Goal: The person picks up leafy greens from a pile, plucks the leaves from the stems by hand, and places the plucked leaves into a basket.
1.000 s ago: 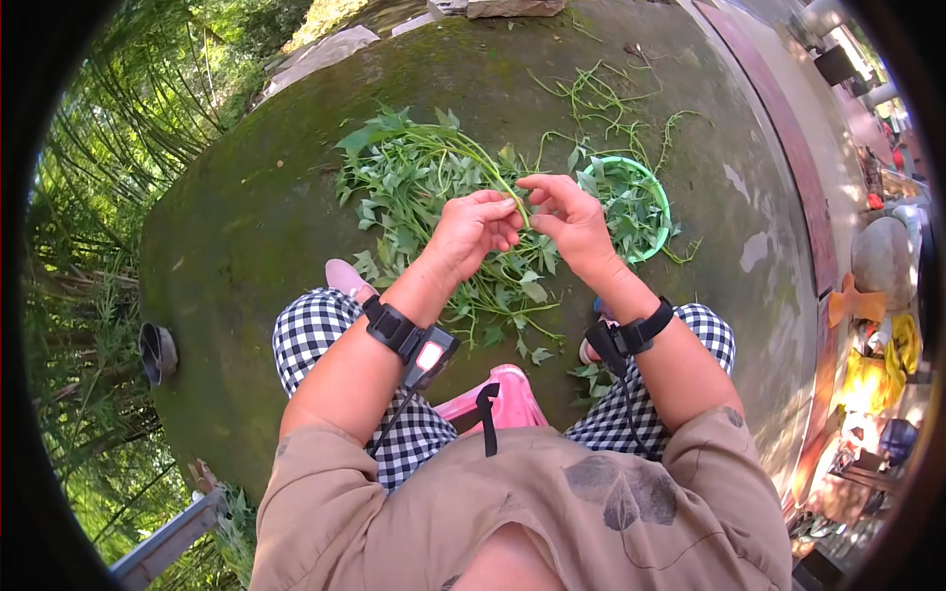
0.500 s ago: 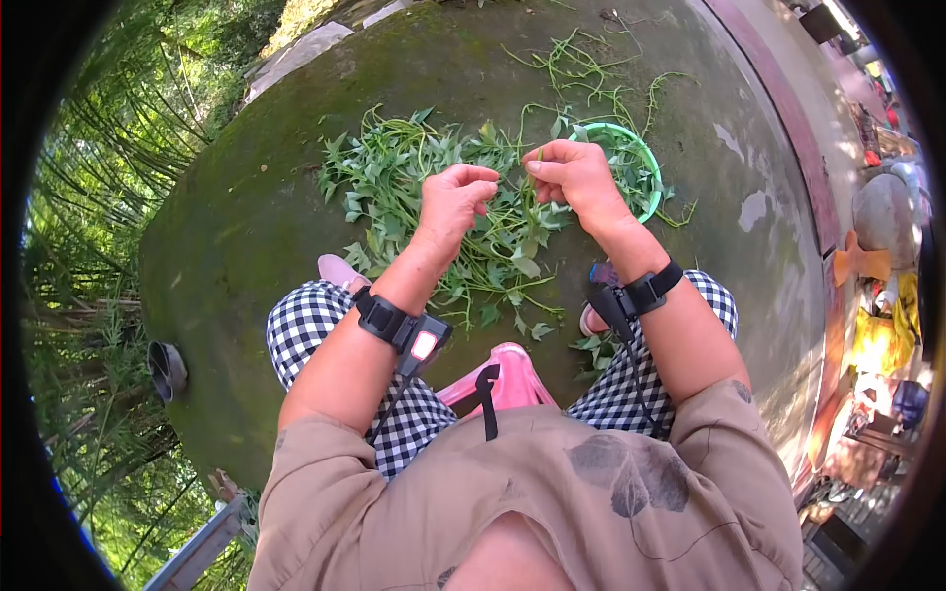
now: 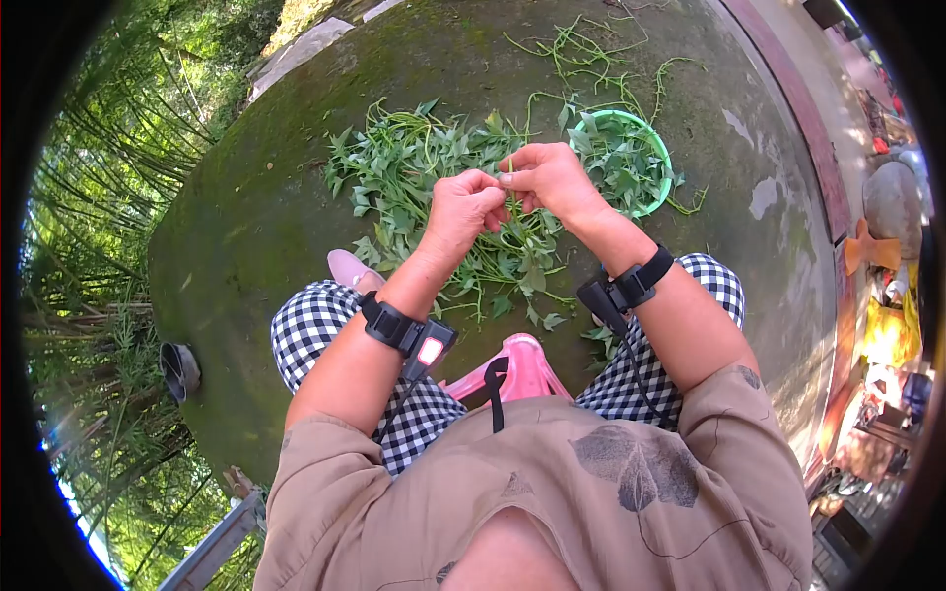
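Observation:
My left hand (image 3: 465,209) and my right hand (image 3: 557,185) meet above a pile of leafy green vines (image 3: 394,163). A thin green stem (image 3: 510,169) shows at the fingertips of my right hand, which are pinched around it. The thumb and forefinger of my left hand are closed at the same spot, touching the right fingertips; the part of the stem between them is mostly hidden. Just right of my right hand stands a green-rimmed basket (image 3: 662,148) holding picked leaves (image 3: 621,158).
Bare vine stems (image 3: 581,54) lie on the mossy concrete ground (image 3: 266,207) beyond the basket. A dark pot (image 3: 179,371) lies near the left edge, beside dense bamboo (image 3: 99,197). Household items, including a yellow bag (image 3: 887,330), line the right side. Something pink (image 3: 519,364) is between my knees.
My right hand has moved left and slightly down, so the fingertips of both hands, apart before, now meet over the pile. The whole view has shifted a little.

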Tool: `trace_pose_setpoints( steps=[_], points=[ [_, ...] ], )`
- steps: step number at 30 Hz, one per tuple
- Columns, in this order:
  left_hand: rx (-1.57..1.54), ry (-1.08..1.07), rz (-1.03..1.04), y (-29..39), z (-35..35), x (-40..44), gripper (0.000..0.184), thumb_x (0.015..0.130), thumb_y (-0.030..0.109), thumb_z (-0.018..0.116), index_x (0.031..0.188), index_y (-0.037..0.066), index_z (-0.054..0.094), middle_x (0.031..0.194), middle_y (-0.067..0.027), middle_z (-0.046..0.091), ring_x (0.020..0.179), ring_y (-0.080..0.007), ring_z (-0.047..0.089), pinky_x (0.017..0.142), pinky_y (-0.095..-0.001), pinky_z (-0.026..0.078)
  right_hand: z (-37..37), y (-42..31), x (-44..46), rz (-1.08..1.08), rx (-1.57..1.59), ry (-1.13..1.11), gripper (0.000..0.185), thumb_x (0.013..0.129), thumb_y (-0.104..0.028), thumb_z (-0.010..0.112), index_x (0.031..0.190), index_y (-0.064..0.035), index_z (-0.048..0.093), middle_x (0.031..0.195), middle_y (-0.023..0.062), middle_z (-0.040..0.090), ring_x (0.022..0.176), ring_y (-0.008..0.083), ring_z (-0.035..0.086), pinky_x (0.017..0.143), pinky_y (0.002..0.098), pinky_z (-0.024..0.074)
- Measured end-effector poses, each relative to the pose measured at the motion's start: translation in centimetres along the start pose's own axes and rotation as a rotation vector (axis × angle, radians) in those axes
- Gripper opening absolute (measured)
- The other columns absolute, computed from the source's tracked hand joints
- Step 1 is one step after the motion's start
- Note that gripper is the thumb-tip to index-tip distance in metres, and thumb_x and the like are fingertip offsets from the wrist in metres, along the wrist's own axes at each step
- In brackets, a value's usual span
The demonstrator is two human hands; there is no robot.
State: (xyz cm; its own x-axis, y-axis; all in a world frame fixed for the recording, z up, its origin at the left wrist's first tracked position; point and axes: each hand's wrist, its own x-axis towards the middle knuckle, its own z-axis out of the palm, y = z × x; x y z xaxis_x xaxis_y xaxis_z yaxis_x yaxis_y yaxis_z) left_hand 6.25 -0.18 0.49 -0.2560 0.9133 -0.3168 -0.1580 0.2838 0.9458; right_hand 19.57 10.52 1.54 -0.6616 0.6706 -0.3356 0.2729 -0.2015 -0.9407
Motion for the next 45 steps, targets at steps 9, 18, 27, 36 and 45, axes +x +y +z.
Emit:
trace_pose_setpoints(
  steps=[9,18,27,36,45],
  points=[
    [-0.191,0.125,-0.05,-0.3,-1.1,0.2,0.009,0.083,0.009,0.061,0.085,0.0,0.065,0.072,-0.0065,0.065,0.054,-0.011,0.059,0.043,-0.0221,0.043,0.9,1.7,-0.7,0.006,-0.225,-0.059,0.022,0.077,-0.017,0.071,0.088,0.0022,0.068,0.07,0.0075,0.063,0.053,0.014,0.058,0.049,0.03,0.0466],
    [0.019,0.073,-0.033,-0.4,0.0,-0.1,0.011,0.083,0.011,0.061,0.081,0.002,0.065,0.065,-0.0032,0.062,0.051,-0.0084,0.056,0.042,-0.0207,0.042,0.8,0.5,-2.1,-0.064,-0.716,-0.022,0.024,0.073,-0.023,0.071,0.081,-0.0025,0.061,0.078,0.0167,0.065,0.079,0.0359,0.064,0.07,0.0452,0.048],
    [0.073,0.154,0.062,-0.7,0.6,-0.2,0.012,0.081,0.01,0.057,0.075,0.002,0.063,0.06,-0.0012,0.058,0.047,-0.0064,0.05,0.039,-0.021,0.035,1.1,0.5,-3.1,-0.063,-0.595,-0.034,0.025,0.071,-0.022,0.071,0.076,-0.0026,0.057,0.073,0.0155,0.063,0.074,0.0345,0.062,0.065,0.0449,0.0464],
    [-0.251,0.206,-0.132,-0.8,0.5,-0.5,0.01,0.079,0.009,0.059,0.072,0.002,0.061,0.058,-0.0036,0.056,0.043,-0.0103,0.048,0.038,-0.0244,0.035,1.2,1.4,-2.8,-0.043,-0.264,-0.024,0.016,0.075,-0.011,0.069,0.074,-0.0003,0.057,0.063,0.0116,0.061,0.054,0.0235,0.061,0.051,0.0373,0.0457],
    [-0.549,0.163,-0.29,-1.5,-0.6,0.3,0.01,0.082,0.011,0.058,0.077,0.002,0.06,0.065,-0.0054,0.059,0.048,-0.0135,0.052,0.041,-0.0269,0.038,1.7,1.3,-3.1,0.026,-0.025,-0.016,0.013,0.077,-0.004,0.066,0.073,0.0021,0.055,0.059,0.0087,0.057,0.046,0.0168,0.057,0.041,0.0333,0.0429]
  ],
)
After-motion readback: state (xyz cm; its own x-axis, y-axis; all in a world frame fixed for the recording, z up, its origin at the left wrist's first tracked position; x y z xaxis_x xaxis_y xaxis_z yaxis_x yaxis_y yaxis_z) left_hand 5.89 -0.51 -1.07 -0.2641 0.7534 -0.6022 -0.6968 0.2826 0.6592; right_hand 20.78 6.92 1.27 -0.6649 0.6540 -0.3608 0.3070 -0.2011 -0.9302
